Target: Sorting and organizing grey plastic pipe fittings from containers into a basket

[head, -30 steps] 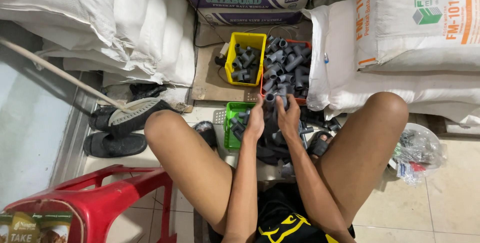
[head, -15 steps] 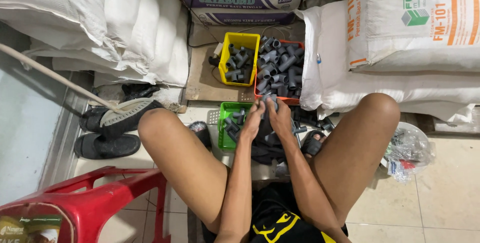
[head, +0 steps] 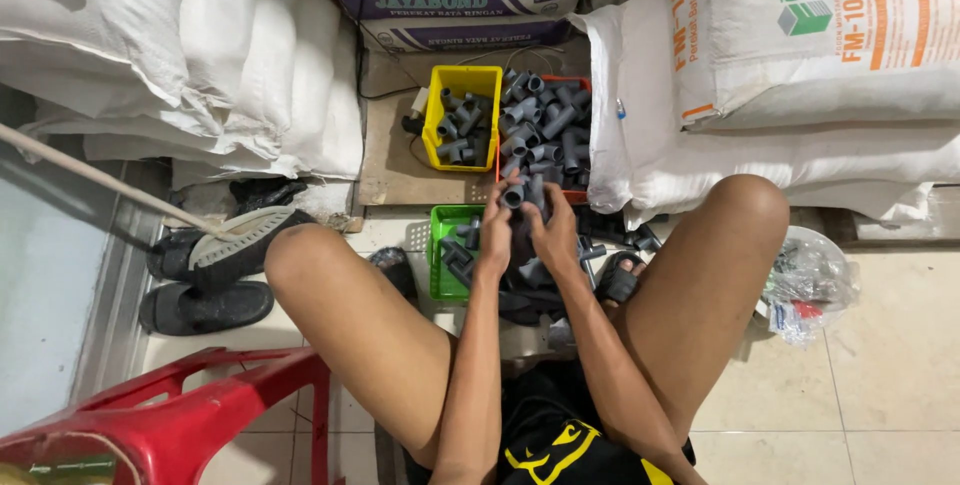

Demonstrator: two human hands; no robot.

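Pale floor tiles [head: 880,385] run under a seated person whose bare knees spread toward 10 and 2 o'clock. Stacked white sacks [head: 200,55] fill the 10 to 11 o'clock side, and more printed sacks [head: 800,75] are piled at 1 to 2 o'clock. At 12 o'clock, on a piece of brown cardboard [head: 390,160], sits a yellow bin [head: 486,77] holding a few grey pipe fittings, touching a red bin [head: 575,195] heaped with many more.

Just below the red bin, the left hand [head: 495,235] and right hand [head: 552,230] meet, both closed around a grey pipe fitting [head: 516,195] held between the fingertips, its open end turned toward the camera. A green bin [head: 440,255] lies under the left wrist with some grey parts inside. Loose dark fittings [head: 610,245] lie on the floor by the right hand.

Black sandals [head: 200,285] rest at 9 o'clock, a red plastic stool [head: 190,415] at 7 o'clock, and a crumpled clear plastic bag [head: 815,280] at 3 o'clock.
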